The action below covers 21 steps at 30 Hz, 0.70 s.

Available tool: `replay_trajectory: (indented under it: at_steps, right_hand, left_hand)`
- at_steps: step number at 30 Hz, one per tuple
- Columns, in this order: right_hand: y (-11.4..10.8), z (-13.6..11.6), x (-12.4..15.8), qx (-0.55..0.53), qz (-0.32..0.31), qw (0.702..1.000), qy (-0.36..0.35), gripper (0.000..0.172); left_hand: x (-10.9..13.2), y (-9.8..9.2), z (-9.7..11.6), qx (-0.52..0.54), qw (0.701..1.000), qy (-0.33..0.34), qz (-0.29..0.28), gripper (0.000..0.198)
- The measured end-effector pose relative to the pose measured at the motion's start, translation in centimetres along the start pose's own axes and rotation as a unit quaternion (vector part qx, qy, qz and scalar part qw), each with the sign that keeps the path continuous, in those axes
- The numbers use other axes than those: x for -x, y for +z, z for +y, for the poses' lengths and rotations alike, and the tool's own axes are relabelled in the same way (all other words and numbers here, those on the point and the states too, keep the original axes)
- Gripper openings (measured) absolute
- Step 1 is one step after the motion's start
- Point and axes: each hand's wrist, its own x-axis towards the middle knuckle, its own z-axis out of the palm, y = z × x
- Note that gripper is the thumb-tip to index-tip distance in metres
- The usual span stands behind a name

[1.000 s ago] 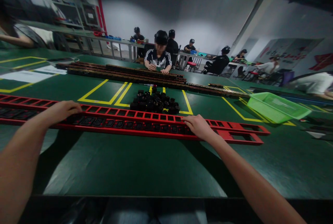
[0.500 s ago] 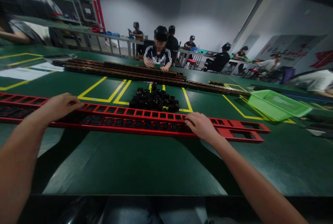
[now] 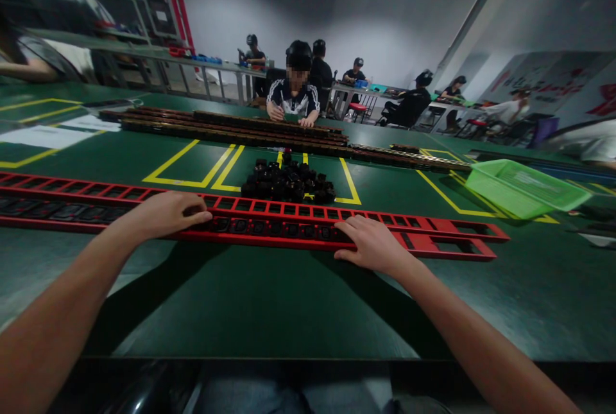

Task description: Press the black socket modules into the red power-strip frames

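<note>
Two long slotted red rails lie side by side across the green table. The near red rail (image 3: pixel 269 244) holds a row of black sockets (image 3: pixel 258 228). The far red rail (image 3: pixel 283 210) shows open rectangular slots. My left hand (image 3: pixel 166 214) bends over the near rail, thumb and fingers closed down at the sockets; its fingertips hide what they hold, if anything. My right hand (image 3: pixel 370 242) grips the near rail farther right, fingers on top and thumb at the front edge. Behind the rails sits a pile of small black parts (image 3: pixel 289 181).
A green plastic basket (image 3: pixel 524 189) stands at the right. Long dark brown strips (image 3: pixel 231 128) lie across the table's far side, with white papers (image 3: pixel 43 136) at left. Yellow tape (image 3: pixel 178 184) marks the tabletop. Across the table sits a person (image 3: pixel 294 96); others work behind.
My left hand has slid right along the near rail, closer to my right hand. My right hand stays at its place, its thumb now at the front edge. The view has shifted slightly.
</note>
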Motion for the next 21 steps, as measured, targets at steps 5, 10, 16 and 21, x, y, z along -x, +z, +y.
replay_trajectory:
  at_steps: [5,10,16,21]
  right_hand:
    - [0.3,-0.5,0.1,0.006,-0.002,1.000,0.012,0.055]
    - [0.7,-0.7,0.1,0.011,0.004,1.000,0.011,0.057]
    - [0.5,-1.0,-0.1,0.007,-0.004,1.000,0.027,0.060]
    - [0.5,-1.0,-0.1,0.001,-0.001,1.000,0.029,0.057]
  left_hand:
    - [0.8,0.1,-0.1,-0.021,0.998,-0.028,-0.043,0.051]
    - [3.3,1.2,-3.9,-0.082,0.996,-0.021,-0.028,0.073]
    - [7.0,0.5,-12.0,-0.146,0.986,-0.083,0.008,0.082]
    - [7.9,-0.4,-14.5,-0.161,0.981,-0.103,0.020,0.080]
